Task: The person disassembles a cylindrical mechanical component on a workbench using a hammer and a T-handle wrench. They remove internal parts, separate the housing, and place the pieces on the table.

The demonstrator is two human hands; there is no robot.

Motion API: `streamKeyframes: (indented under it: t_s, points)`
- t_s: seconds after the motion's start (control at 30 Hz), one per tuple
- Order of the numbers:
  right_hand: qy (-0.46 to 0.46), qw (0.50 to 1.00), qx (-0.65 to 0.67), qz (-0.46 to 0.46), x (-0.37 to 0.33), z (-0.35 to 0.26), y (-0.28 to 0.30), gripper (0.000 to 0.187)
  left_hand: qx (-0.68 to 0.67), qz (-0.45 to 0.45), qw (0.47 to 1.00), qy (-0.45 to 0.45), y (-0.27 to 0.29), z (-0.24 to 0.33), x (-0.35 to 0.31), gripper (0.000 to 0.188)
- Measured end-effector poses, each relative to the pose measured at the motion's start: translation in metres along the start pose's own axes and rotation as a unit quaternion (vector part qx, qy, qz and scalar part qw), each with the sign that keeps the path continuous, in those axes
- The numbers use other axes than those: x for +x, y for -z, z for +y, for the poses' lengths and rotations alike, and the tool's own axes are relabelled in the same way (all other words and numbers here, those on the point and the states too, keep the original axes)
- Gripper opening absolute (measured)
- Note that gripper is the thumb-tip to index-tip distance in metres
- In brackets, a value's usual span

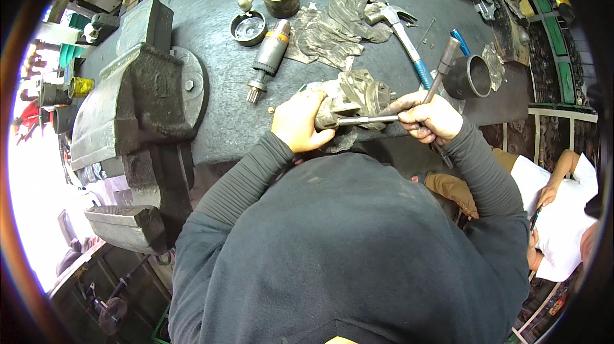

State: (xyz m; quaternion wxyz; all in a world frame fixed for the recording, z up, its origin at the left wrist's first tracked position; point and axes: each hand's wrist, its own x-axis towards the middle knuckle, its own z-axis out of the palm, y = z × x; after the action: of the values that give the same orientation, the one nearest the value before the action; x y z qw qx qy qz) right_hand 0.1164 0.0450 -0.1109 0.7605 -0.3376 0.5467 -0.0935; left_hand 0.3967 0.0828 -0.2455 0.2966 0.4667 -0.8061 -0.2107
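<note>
My left hand (299, 120) is wrapped round one end of a grimy cast-metal housing (358, 91) at the near edge of the bench, bracing it. In my right hand (430, 119) are a thin metal shaft and a dark bar handle (441, 65), which look like a socket wrench. The shaft (371, 119) runs leftward from my fingers to the near side of the housing; the exact contact at its tip is too small to tell. Farther back lies a motor armature (270, 56) with a toothed pinion, next to a round metal cap (248, 28).
A big bench vise (121, 101) stands at left. Behind lie a cylindrical motor part (280, 1), a crumpled rag (348, 8) and a claw hammer (403, 37). At right sit a metal ring (472, 76) and a blue-handled tool (459, 40). Another person (563, 209) in white is at far right.
</note>
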Motion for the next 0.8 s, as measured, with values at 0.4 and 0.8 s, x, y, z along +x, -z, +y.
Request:
streamKeyframes:
  t_s: [0.4, 0.8]
  points:
    - [-0.200, 0.977, 0.070, -0.001, 0.009, -0.049, -0.025, 0.018, -0.008, -0.021, 1.000, 0.019, 0.001, 0.000, 0.000, 0.068]
    - [-0.037, 0.988, -0.151, -0.011, 0.009, -0.033, -0.024, 0.024, 0.003, -0.056, 0.998, 0.041, -0.001, 0.004, -0.005, 0.070]
